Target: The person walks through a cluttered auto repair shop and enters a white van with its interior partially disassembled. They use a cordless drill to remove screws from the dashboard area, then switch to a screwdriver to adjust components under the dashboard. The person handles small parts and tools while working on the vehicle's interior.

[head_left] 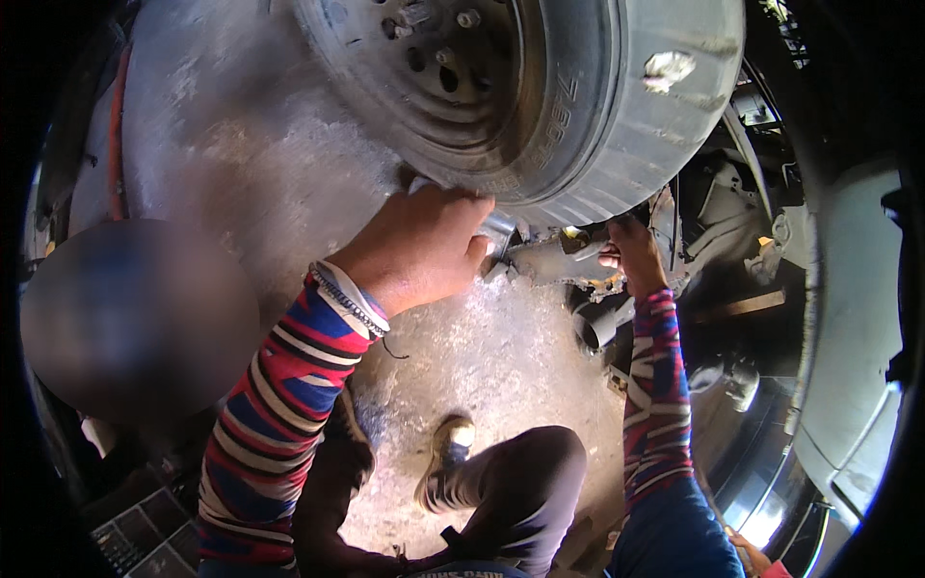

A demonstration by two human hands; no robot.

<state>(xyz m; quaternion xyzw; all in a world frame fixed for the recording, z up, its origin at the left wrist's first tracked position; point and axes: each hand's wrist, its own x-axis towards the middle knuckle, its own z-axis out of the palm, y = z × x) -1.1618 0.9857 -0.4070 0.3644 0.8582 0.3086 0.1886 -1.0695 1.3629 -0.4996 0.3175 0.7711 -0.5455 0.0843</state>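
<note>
Above me a wheel with a worn black tire and a dented steel rim fills the top of the view. My left hand is closed at the tire's lower left edge, with a shiny metal piece beside its fingers; what it grips is mostly hidden. Below the tire's right side, my right hand has its fingers curled round a grey metal piece. A rusty undercarriage part lies between the hands, behind the wheel.
Stained concrete floor surrounds my feet. A grey body panel lines the right, with dark vehicle parts inward of it. An orange-red bar runs at left, above a blurred round patch. Another person's hand shows at bottom right.
</note>
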